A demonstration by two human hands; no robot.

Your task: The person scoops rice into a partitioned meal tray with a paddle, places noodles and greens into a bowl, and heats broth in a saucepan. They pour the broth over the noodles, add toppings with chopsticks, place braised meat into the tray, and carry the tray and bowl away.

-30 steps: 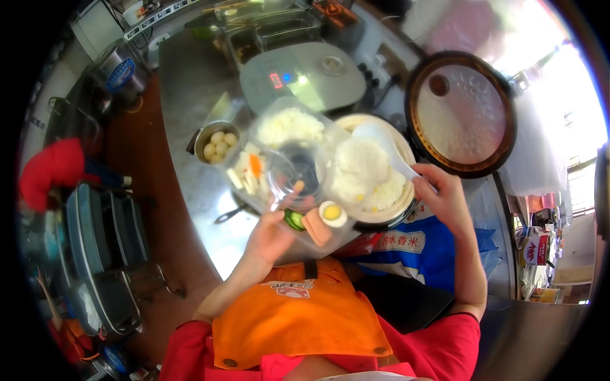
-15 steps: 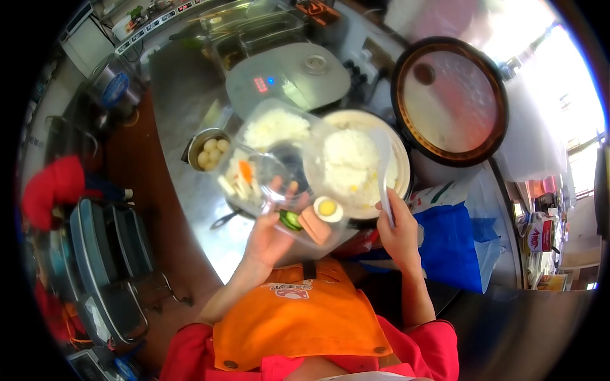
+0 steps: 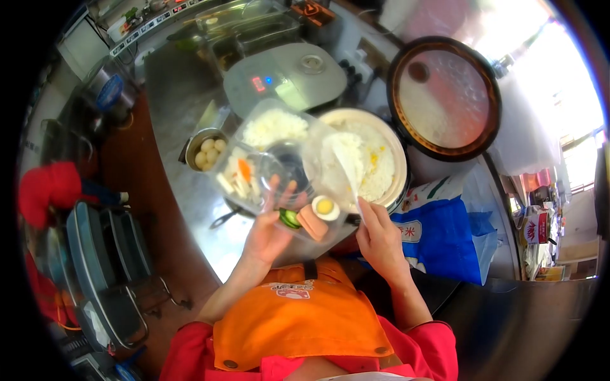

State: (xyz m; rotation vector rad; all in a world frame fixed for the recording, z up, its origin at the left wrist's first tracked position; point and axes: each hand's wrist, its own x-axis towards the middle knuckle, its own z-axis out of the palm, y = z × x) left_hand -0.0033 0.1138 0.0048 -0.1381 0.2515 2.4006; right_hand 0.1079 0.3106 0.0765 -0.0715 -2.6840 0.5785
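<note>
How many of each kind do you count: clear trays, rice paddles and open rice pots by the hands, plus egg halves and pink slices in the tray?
Clear tray: 1
Rice paddle: 1
Open rice pot: 1
Egg half: 1
Pink slices: 2
Total: 6

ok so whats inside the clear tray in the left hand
The clear tray holds white rice, pale strips, an orange piece, cucumber slices, pink slices and a halved egg. Whatever lies beneath the food is covered.
</note>
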